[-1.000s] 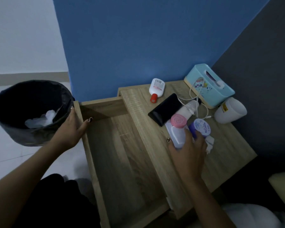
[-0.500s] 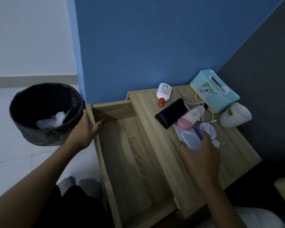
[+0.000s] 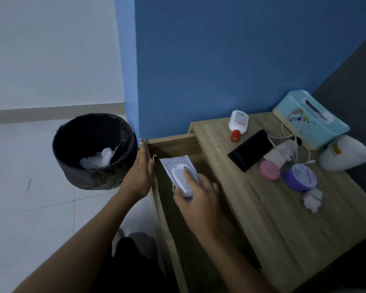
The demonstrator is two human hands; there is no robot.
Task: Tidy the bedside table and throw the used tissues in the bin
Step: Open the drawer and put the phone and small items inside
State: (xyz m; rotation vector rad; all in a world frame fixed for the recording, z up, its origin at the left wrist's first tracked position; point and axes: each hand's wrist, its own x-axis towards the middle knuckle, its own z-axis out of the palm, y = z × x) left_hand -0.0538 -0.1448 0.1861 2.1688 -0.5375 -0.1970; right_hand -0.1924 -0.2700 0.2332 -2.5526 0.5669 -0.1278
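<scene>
Pale lilac wet-wipes pack [image 3: 179,174] is what I'm looking at first; the right hand [image 3: 199,197] has its fingers wrapped round the near end of it and holds it over the open drawer [image 3: 173,144], far-left part of it; can't tell if the pack touches the drawer floor. The left hand [image 3: 141,176] lies flat and open against the drawer's left side, fingers straight, gripping nothing. Just left of that hand the black-lined bin [image 3: 93,151] stands on the floor with white tissues [image 3: 99,160] already inside. One crumpled used tissue [image 3: 312,199] still lies on the bedside table [image 3: 283,229], right side, just near of the purple jar [image 3: 300,179]; the pink-capped bottle [image 3: 275,163] lies on its side touching that jar; the dark phone [image 3: 249,150] is flat just beside the bottle on its far-left side; a white tube with a red cap [image 3: 238,124] lies by the blue wall. Far right corner has the teal tissue box [image 3: 311,119] with a white cable [image 3: 298,142] looped in front; a white cup [image 3: 344,153] tipped on its side next to it.
</scene>
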